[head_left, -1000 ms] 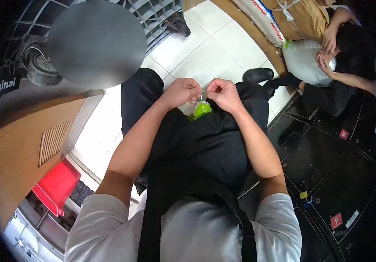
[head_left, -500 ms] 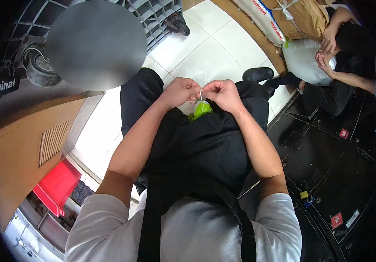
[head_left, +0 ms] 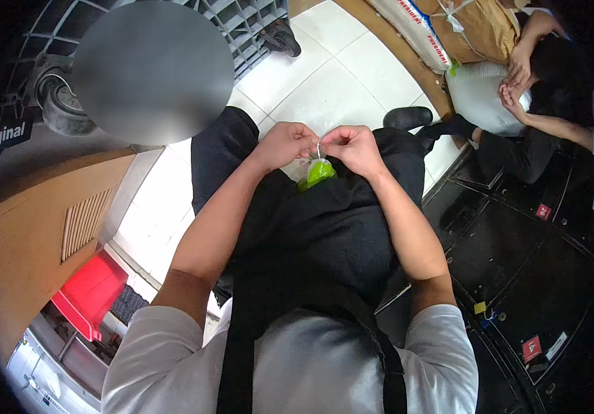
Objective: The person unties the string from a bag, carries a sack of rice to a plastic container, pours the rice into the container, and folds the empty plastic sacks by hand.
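Over my lap is a small clear plastic bag point(head_left: 318, 174) with bright green contents, its neck pointing up toward my fingers. A thin white tie point(head_left: 319, 149) rises from the neck. My left hand point(head_left: 288, 146) is closed in a pinch at the left side of this tie. From the right, my right hand point(head_left: 353, 150) pinches the tie's upper end between thumb and forefinger. The fingertips of both hands are close together, and the exact grip of each is partly hidden. A black apron point(head_left: 304, 234) covers my lap below the bag.
At the upper right another person's hands point(head_left: 514, 86) rest together beside a white sack point(head_left: 483, 96) and a brown paper package point(head_left: 476, 31). Black lockers point(head_left: 504, 241) stand to the right. A grey crate point(head_left: 241, 27) on casters is ahead; a red bin point(head_left: 93, 293) sits lower left.
My fingertips have shifted very slightly at the white tie. The bag and everything around it look the same.
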Tool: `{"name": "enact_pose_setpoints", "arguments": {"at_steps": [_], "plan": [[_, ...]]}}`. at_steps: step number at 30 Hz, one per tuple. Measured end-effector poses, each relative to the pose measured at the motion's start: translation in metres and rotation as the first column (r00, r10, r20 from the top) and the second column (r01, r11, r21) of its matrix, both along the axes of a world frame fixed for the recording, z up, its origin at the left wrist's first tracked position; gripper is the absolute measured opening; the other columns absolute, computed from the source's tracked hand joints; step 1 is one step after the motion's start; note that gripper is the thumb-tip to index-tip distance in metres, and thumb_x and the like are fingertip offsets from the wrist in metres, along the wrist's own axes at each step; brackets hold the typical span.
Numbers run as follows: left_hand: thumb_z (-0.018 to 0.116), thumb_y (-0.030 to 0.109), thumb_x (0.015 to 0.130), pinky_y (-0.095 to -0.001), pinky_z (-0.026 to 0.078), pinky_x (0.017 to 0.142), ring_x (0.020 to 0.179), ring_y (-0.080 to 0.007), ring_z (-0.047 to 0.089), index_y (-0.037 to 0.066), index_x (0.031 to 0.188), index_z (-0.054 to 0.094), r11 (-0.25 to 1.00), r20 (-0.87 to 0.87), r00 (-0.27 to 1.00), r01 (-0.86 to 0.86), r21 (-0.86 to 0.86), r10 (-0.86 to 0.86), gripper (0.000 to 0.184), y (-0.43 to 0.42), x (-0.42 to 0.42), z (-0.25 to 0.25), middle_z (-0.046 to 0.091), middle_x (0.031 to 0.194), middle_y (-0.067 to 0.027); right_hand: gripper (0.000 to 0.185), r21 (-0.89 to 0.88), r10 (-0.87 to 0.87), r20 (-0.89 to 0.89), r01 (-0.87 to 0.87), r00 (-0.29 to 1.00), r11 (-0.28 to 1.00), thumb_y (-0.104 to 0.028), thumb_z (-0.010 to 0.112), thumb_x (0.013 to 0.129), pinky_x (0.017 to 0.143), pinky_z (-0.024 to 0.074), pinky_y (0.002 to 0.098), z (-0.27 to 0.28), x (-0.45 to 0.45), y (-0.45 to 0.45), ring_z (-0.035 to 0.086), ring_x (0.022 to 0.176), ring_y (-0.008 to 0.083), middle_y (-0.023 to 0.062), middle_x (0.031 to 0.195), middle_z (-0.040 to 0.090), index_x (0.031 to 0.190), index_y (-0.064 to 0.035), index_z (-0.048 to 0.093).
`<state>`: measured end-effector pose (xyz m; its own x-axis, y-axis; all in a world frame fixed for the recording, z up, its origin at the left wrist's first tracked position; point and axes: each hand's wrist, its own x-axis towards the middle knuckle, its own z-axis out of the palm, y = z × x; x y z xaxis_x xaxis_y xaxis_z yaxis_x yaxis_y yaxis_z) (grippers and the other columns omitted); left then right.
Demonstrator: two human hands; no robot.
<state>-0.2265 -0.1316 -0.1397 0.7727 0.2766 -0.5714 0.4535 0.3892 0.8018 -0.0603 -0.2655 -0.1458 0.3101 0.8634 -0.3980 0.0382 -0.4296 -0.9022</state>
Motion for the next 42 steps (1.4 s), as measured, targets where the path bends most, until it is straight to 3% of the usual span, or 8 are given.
{"name": "enact_pose_setpoints", "arguments": {"at_steps": [11, 12, 18, 31, 33, 37, 40, 42], "plan": [[0.063, 0.016, 0.097, -0.0254, 0.052, 0.071, 0.076, -0.0112, 0.063, -0.004, 0.100, 0.066, 1.000, 0.024, 1.000, 0.001, 0.029, -0.002, 0.021, 0.000, -0.002, -0.001, 0.070, 0.088, -0.0073, 0.016, 0.008, 0.026, 0.189, -0.028, 0.982, 1.000, -0.015, 0.083, 0.077, 0.063, 0.0537, 0.0258, 0.009, -0.005, 0.001, 0.064, 0.064, 0.0087, 0.0087, 0.071, 0.073, 0.086, -0.0031, 0.079], [0.063, 0.017, 0.097, -0.0257, 0.052, 0.071, 0.076, -0.0116, 0.063, -0.004, 0.100, 0.066, 0.999, 0.017, 1.000, -0.009, 0.050, 0.008, 0.021, -0.002, -0.001, -0.002, 0.070, 0.088, -0.0079, 0.013, 0.004, 0.048, 0.196, -0.049, 0.980, 0.999, -0.009, 0.080, 0.081, 0.064, 0.0524, 0.0229, 0.010, -0.005, 0.001, 0.063, 0.067, 0.0068, 0.0041, 0.074, 0.073, 0.089, 0.0008, 0.078], [0.061, 0.014, 0.099, -0.0267, 0.052, 0.073, 0.077, -0.0120, 0.063, -0.004, 0.098, 0.064, 0.990, 0.111, 0.993, 0.031, 0.134, -0.046, 0.018, -0.006, -0.005, -0.016, 0.069, 0.085, -0.0076, 0.011, -0.023, 0.092, 0.226, -0.089, 0.970, 0.996, -0.010, 0.076, 0.082, 0.063, 0.0512, 0.0237, 0.019, -0.007, 0.000, 0.060, 0.066, 0.0056, 0.0043, 0.072, 0.072, 0.085, 0.0010, 0.076], [0.055, 0.014, 0.101, -0.0280, 0.050, 0.077, 0.080, -0.0120, 0.058, 0.001, 0.100, 0.059, 0.980, 0.133, 0.987, 0.060, 0.189, -0.086, 0.014, -0.007, -0.006, -0.014, 0.062, 0.087, -0.0033, 0.007, -0.004, 0.165, -0.104, -0.166, 0.981, 0.986, -0.008, 0.064, 0.094, 0.059, 0.0429, 0.0228, 0.014, -0.006, 0.000, 0.051, 0.066, 0.0056, -0.0010, 0.076, 0.061, 0.092, -0.0013, 0.063], [0.055, 0.012, 0.099, -0.0290, 0.051, 0.069, 0.071, -0.0118, 0.059, 0.000, 0.098, 0.060, 0.967, 0.153, 0.986, 0.028, 0.254, -0.069, 0.013, -0.009, -0.006, -0.012, 0.063, 0.081, -0.0036, 0.007, -0.006, 0.172, -0.115, -0.174, 0.978, 0.985, -0.008, 0.063, 0.095, 0.058, 0.0425, 0.0232, 0.010, -0.005, 0.000, 0.051, 0.065, 0.0059, -0.0012, 0.075, 0.060, 0.092, -0.0018, 0.062], [0.055, 0.012, 0.099, -0.0294, 0.052, 0.069, 0.072, -0.0112, 0.059, 0.000, 0.099, 0.060, 0.966, 0.130, 0.989, 0.038, 0.256, -0.073, 0.013, -0.011, -0.008, -0.008, 0.063, 0.082, -0.0040, 0.009, 0.038, 0.183, -0.158, -0.179, 0.970, 0.983, -0.009, 0.064, 0.096, 0.058, 0.0431, 0.0234, 0.004, -0.004, -0.001, 0.052, 0.064, 0.0064, -0.0012, 0.075, 0.060, 0.091, -0.0023, 0.061], [0.058, 0.012, 0.097, -0.0310, 0.052, 0.069, 0.073, -0.0153, 0.063, 0.001, 0.101, 0.060, 0.945, 0.157, 0.984, 0.025, 0.325, -0.080, 0.013, -0.011, -0.007, -0.008, 0.066, 0.083, -0.0070, 0.009, 0.019, 0.160, -0.158, -0.159, 0.974, 0.987, -0.010, 0.064, 0.096, 0.058, 0.0434, 0.0233, 0.008, -0.004, 0.001, 0.052, 0.064, 0.0066, -0.0014, 0.075, 0.060, 0.091, -0.0022, 0.061], [0.064, 0.012, 0.093, -0.0337, 0.053, 0.069, 0.075, -0.0217, 0.067, 0.002, 0.101, 0.062, 0.875, 0.113, 0.992, -0.004, 0.484, -0.058, 0.013, -0.013, -0.005, -0.002, 0.068, 0.086, -0.0107, 0.009, -0.006, 0.141, -0.156, -0.144, 0.978, 0.990, -0.010, 0.064, 0.096, 0.058, 0.0435, 0.0231, 0.010, -0.003, 0.001, 0.052, 0.063, 0.0067, -0.0014, 0.074, 0.059, 0.091, -0.0021, 0.062]]}}
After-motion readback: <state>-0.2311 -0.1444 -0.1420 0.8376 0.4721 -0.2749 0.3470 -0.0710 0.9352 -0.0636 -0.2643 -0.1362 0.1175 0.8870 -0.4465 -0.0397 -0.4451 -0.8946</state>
